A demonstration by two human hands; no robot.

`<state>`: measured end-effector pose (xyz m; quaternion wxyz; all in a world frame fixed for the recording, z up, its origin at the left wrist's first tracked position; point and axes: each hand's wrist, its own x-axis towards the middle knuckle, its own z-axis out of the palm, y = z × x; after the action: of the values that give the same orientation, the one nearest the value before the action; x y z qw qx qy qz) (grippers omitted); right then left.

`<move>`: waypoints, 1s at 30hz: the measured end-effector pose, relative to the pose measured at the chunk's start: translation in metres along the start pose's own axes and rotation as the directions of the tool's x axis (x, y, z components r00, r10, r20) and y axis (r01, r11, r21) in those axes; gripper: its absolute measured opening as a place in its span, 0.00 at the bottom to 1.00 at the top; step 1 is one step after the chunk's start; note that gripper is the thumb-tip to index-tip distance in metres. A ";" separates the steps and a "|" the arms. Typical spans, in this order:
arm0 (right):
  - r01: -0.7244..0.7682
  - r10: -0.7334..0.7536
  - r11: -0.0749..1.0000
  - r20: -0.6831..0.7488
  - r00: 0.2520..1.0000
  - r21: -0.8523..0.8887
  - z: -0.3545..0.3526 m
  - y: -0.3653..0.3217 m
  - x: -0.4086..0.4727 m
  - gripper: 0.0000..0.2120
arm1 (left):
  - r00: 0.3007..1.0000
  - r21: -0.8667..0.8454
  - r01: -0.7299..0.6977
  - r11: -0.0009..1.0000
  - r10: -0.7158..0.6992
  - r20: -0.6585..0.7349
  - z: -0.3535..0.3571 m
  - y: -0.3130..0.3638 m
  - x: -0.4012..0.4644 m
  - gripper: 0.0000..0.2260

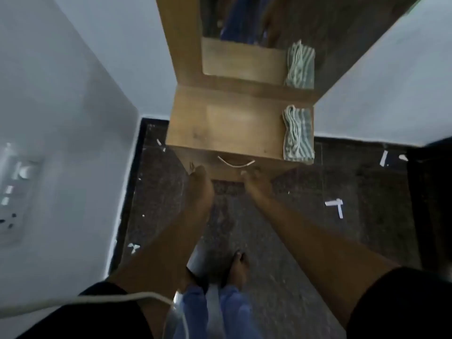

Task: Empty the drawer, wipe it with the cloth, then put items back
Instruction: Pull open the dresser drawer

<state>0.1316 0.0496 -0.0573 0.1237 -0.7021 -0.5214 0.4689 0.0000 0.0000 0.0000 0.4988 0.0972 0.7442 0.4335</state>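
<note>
cabinet: I see a matte wood-grain box top.
drawer: closed; thin curved metal handle.
cloth: folded, striped, ribbed; top's right edge.
left hand, right hand: at drawer front; finger state too blurred to tell.

I count one cabinet with one drawer and one handle on it. One cloth lies on top; a second shape like it in the mirror is only its reflection. One mirror, then. My two hands are here, the left hand and the right hand, and my two feet below. One cable crosses my arm. One socket plate sits on the wall. Paper scraps dot the floor: several, too blurred to number.
</note>
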 end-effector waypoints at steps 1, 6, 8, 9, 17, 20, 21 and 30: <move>-0.069 0.071 0.995 -0.029 0.997 0.069 0.006 0.014 0.011 0.20 | 0.998 -0.086 0.056 0.995 -0.054 0.022 0.016 -0.015 0.012 0.22; -0.431 0.401 0.594 0.214 0.891 0.679 0.031 0.063 0.017 0.13 | 0.895 -0.584 0.444 0.680 -0.308 0.321 0.046 -0.080 0.044 0.25; -0.455 0.422 0.369 0.290 0.859 0.810 0.028 0.076 0.021 0.11 | 0.892 -0.669 0.451 0.591 -0.285 0.350 0.056 -0.101 0.051 0.32; -0.443 0.428 0.292 0.298 0.853 0.848 0.024 0.083 0.027 0.11 | 0.889 -0.688 0.458 0.563 -0.287 0.357 0.062 -0.104 0.053 0.35; -0.344 0.427 -0.071 0.341 0.838 0.936 0.004 0.087 0.045 0.11 | 0.880 -0.739 0.474 0.479 -0.237 0.412 0.089 -0.103 0.060 0.38; -0.283 0.391 -0.156 0.322 0.862 0.946 -0.001 0.070 0.045 0.11 | 0.876 -0.755 0.477 0.450 -0.175 0.449 0.093 -0.097 0.063 0.39; -0.272 0.390 -0.167 0.317 0.865 0.948 0.001 0.068 0.046 0.11 | 0.873 -0.755 0.480 0.448 -0.158 0.461 0.093 -0.097 0.063 0.39; -0.281 0.375 -0.194 0.336 0.864 0.940 0.028 0.104 0.026 0.09 | 0.867 -0.708 0.495 0.503 -0.226 0.445 0.079 -0.135 0.059 0.41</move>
<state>0.1745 0.0185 -0.1547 0.4850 -0.5050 0.1965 0.6864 0.0757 -0.0043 -0.1490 0.6722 -0.2346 0.3861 0.5865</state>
